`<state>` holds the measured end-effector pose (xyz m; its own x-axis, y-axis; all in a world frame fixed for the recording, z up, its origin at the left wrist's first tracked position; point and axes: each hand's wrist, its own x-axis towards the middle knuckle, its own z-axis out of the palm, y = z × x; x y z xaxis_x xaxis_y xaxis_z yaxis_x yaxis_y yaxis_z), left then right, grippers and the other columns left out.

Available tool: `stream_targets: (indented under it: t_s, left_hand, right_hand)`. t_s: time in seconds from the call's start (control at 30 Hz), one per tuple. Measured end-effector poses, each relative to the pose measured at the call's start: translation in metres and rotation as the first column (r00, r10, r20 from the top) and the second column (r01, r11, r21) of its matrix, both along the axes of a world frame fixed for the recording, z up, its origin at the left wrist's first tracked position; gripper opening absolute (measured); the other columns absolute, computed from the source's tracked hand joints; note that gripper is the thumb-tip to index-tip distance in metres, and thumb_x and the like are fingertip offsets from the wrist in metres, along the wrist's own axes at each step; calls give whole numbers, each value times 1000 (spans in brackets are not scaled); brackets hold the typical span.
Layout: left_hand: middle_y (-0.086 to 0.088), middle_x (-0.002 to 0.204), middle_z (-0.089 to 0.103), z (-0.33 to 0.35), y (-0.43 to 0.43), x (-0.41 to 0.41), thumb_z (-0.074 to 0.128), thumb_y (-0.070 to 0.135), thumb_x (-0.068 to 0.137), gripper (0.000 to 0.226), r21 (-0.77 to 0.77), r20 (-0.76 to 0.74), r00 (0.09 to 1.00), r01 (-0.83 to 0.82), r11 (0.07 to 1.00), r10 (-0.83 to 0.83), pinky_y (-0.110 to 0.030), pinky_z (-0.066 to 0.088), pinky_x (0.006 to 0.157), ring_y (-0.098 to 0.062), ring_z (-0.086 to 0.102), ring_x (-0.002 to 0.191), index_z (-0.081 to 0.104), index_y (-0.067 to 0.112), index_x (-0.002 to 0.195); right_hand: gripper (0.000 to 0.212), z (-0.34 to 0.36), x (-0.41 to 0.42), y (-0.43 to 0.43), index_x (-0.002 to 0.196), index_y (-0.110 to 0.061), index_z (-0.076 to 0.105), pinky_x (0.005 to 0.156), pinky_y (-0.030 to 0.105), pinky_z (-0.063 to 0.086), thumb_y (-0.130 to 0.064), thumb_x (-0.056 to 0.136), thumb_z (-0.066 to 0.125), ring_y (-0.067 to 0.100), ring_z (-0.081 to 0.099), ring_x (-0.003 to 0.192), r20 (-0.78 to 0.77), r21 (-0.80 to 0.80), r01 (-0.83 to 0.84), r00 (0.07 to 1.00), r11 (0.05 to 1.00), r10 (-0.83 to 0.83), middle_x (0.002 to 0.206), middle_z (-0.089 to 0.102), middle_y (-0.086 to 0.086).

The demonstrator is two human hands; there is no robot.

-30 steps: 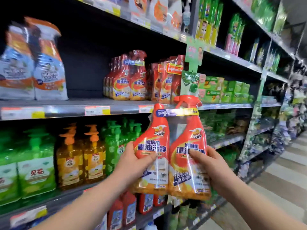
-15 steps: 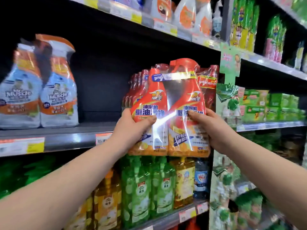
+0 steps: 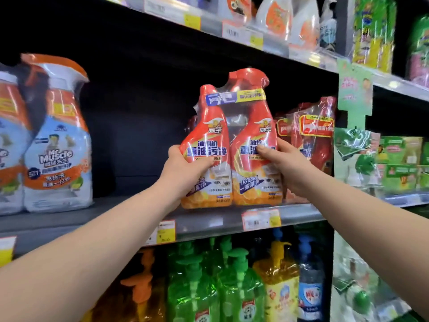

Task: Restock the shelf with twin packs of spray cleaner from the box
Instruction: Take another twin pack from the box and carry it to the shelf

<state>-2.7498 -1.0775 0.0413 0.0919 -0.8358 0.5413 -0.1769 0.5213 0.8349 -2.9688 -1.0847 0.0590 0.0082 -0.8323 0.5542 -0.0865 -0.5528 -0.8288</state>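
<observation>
A twin pack of red-orange spray cleaner (image 3: pixel 232 145) in clear wrap stands upright at the front of the grey middle shelf (image 3: pixel 204 220). My left hand (image 3: pixel 185 173) grips its left bottle low down. My right hand (image 3: pixel 287 168) grips the right bottle, thumb across the label. Whether the pack's base touches the shelf I cannot tell. More red twin packs (image 3: pixel 306 138) stand just behind and to the right of it. The box is out of view.
White and orange Mr Muscle packs (image 3: pixel 55 140) stand at the shelf's left, with a dark gap (image 3: pixel 139 140) between them and the red pack. Green and yellow pump bottles (image 3: pixel 232 282) fill the shelf below. Green boxes (image 3: pixel 399 163) sit to the right.
Both hands have raised the twin pack from chest height up to the middle shelf and pushed it forward in front of the other red packs. The view has tilted up and closer.
</observation>
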Motion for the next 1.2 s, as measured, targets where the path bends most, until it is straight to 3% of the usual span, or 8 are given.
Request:
stream_targets:
  t_s: [0.2,0.4,0.5,0.6,0.73,0.8,1.1,1.2]
  left_hand:
    - [7,98,55,4,-35,-15,68,27,84,64,11,57,998,-34,999,33,-29,47,75,-10,57,87,29,16,133]
    - [2,105,54,-6,-55,-31,73,23,81,65,25,100,986,-134,991,131,-24,45,65,-6,55,83,29,16,128]
    - [-1,115,53,-9,-63,-36,73,26,80,71,19,148,969,-203,979,198,-31,47,82,-16,56,99,28,14,132]
    - [-8,131,44,-9,-69,-36,78,30,74,80,-14,192,936,-298,955,295,-44,43,102,-25,49,119,30,13,135]
    - [-5,127,48,-10,-70,-36,75,26,78,79,53,130,973,-201,978,193,-37,48,92,-20,54,110,21,20,136]
    - [-3,121,52,-10,-71,-38,73,23,80,77,53,118,977,-183,982,176,-31,46,82,-17,55,103,20,21,136]
    - [-6,130,48,-11,-90,-37,75,25,78,86,64,134,979,-164,984,154,-41,48,97,-21,54,114,16,25,140]
    - [-1,122,51,-10,-88,-34,76,19,77,89,79,156,979,-142,987,128,-36,49,91,-18,55,110,15,24,141]
  right_hand:
    - [37,2,-16,-52,124,-11,55,86,40,54,-15,88,64,27,68,97,-4,33,-19,1000,999,20,113,69,13]
    - [34,-8,-28,-86,120,-14,55,91,43,52,-9,87,64,28,66,101,-7,68,-65,998,996,65,116,68,13]
    - [42,-15,-27,-97,130,-18,49,92,44,52,-11,90,61,28,65,105,9,71,-66,998,995,66,120,66,11]
    - [49,-18,-22,-100,135,-25,41,74,33,55,-17,91,61,20,67,93,-16,61,-36,999,997,37,115,66,4]
    - [96,-25,-17,-103,145,-28,17,78,28,53,-14,73,80,20,63,102,-121,57,15,993,998,-8,114,62,3]
    - [111,-27,-16,-108,148,-29,7,85,35,54,-13,69,83,23,61,106,-165,43,71,984,997,-63,118,59,6]
    - [113,-30,-19,-119,147,-38,1,87,37,54,-18,70,82,21,56,110,-178,17,99,980,995,-94,125,53,3]
    - [117,-31,-20,-122,149,-36,-4,99,43,48,-26,70,82,23,51,118,-231,9,150,962,989,-143,130,48,2]
